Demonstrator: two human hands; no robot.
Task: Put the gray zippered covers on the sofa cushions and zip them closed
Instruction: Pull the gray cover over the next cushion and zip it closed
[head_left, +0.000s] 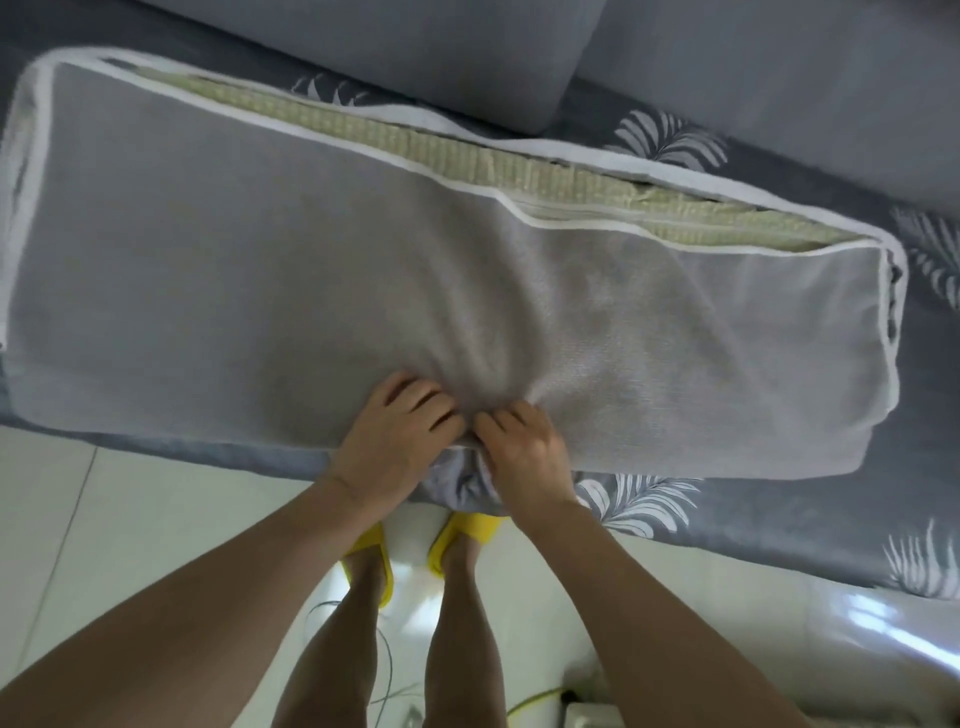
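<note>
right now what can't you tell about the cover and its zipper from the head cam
- Zipper pull: unseen in head view, too small or tucked into the gray cover.
- Its left end: partly cut by the frame edge.
- Its near hem: hidden under the left hand and right hand.

We see bare forearms (234, 587) ending in the left hand (400, 441) and the right hand (524, 452). Below the hands, between the wrists, we see bare lower legs (457, 623) and feet in bright yellow slippers (475, 527), each with a broad band over the front of the foot, an open heel and a thin yellow sole rim.
</note>
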